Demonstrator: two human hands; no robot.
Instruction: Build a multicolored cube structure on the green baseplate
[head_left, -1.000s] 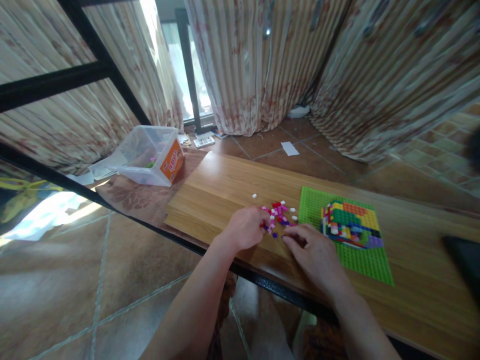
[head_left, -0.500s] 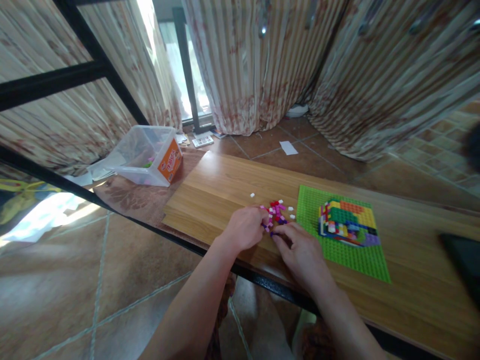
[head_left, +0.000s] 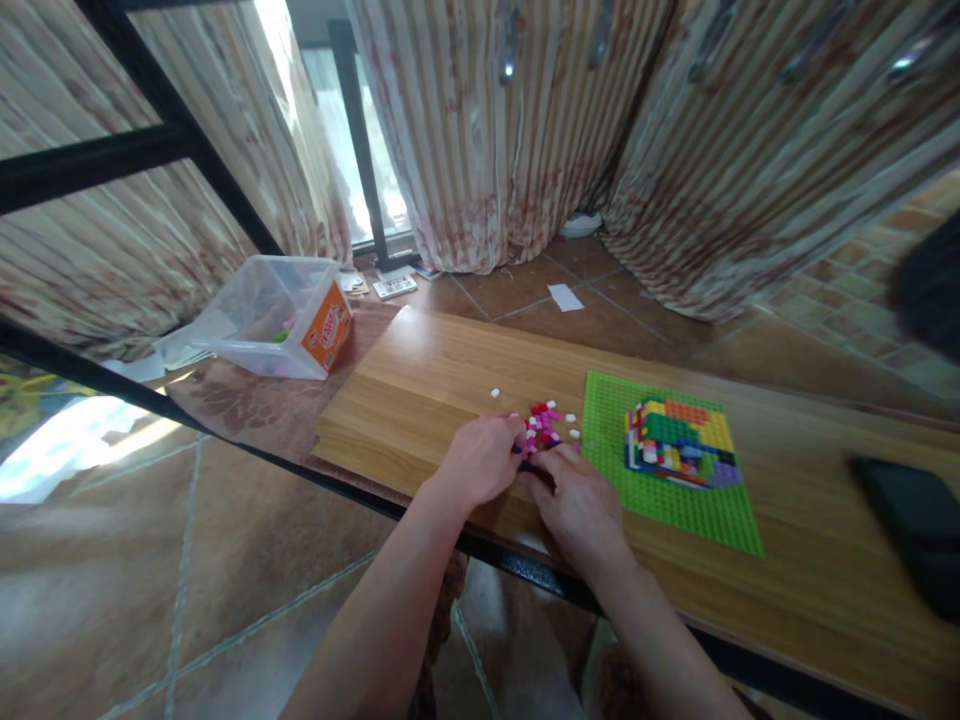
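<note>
A small pile of pink, red, white and purple toy bricks (head_left: pixel 541 420) lies on the wooden table. At the pile's near left side my left hand (head_left: pixel 486 455) is closed, its fingertips pinched by a dark purple brick. My right hand (head_left: pixel 574 500) is closed too, its thumb and forefinger together at the pile's near edge, almost meeting the left fingertips. What sits inside the right pinch is mostly hidden. To the right, a multicoloured brick build (head_left: pixel 679 440) stands on a green baseplate (head_left: pixel 697 520).
The wooden tabletop (head_left: pixel 420 370) has a dark front edge close to my forearms. A clear plastic bin (head_left: pixel 277 290) with an orange label stands at the far left. A black phone-like object (head_left: pixel 911 530) lies at the right. One white brick (head_left: pixel 495 393) lies apart.
My right hand has moved left, closer to my left hand, and its fingertips have drawn together. The whole view has shifted slightly, showing more of the black object at the right.
</note>
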